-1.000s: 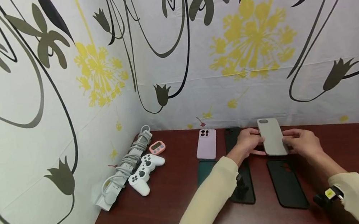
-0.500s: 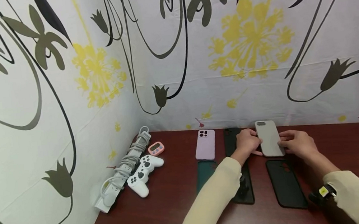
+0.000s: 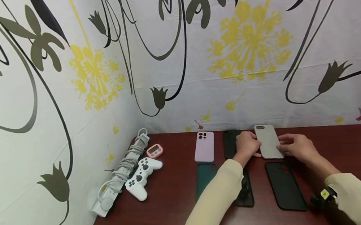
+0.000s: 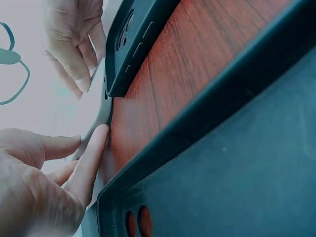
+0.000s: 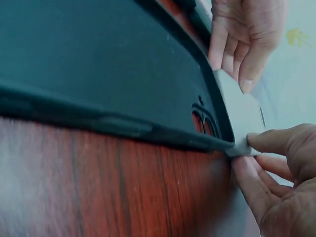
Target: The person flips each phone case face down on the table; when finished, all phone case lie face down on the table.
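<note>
A light grey phone case [image 3: 268,142] lies back-side up near the far edge of the table, its camera cutout toward the wall. My left hand [image 3: 247,145] holds its left edge, and my right hand [image 3: 297,147] pinches the right edge near the lower corner. In the left wrist view, the left thumb and fingers grip the case's [image 4: 94,111] edge. The right wrist view has the right thumb on top of the case and fingers at its underside. A black phone case [image 3: 285,187] lies just in front of it, open side up.
Left of the hands lie a lilac phone case [image 3: 204,147], a green one [image 3: 204,177] and dark cases [image 3: 230,144] partly covered by the left arm. Farther left are a white game controller [image 3: 143,177], a pink timer [image 3: 155,151] and a cord-wrapped power strip [image 3: 121,174].
The grey phone case has come down toward the table and lies flatter, still held by both hands. The head view has shifted slightly.
</note>
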Tool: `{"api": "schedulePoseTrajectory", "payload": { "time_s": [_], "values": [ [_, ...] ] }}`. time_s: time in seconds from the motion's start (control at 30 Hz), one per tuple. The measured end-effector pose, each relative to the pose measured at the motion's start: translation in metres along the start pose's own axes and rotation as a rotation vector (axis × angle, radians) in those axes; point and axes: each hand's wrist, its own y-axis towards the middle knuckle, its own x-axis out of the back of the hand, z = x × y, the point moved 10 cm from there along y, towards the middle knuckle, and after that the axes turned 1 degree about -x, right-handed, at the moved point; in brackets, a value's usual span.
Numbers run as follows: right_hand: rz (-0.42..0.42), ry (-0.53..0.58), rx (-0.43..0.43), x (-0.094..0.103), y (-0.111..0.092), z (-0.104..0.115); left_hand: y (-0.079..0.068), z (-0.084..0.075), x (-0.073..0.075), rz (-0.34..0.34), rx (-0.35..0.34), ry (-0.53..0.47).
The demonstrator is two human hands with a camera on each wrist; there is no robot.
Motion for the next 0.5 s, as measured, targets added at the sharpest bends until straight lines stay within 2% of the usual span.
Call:
{"api": "schedulePoseTrajectory", "payload": {
  "time_s": [0.17, 0.37, 0.5],
  "values": [
    [0.032, -0.005, 0.018, 0.001, 0.004, 0.0, 0.003, -0.002, 0.002, -0.009, 0.012, 0.012],
    [0.095, 0.071, -0.015, -0.001, 0.006, -0.008, 0.004, 0.002, 0.0, -0.022, 0.039, -0.009],
    [0.104, 0.083, -0.029, -0.005, 0.01, -0.01, 0.006, 0.007, -0.001, -0.031, 0.046, 0.003]
  ]
}}
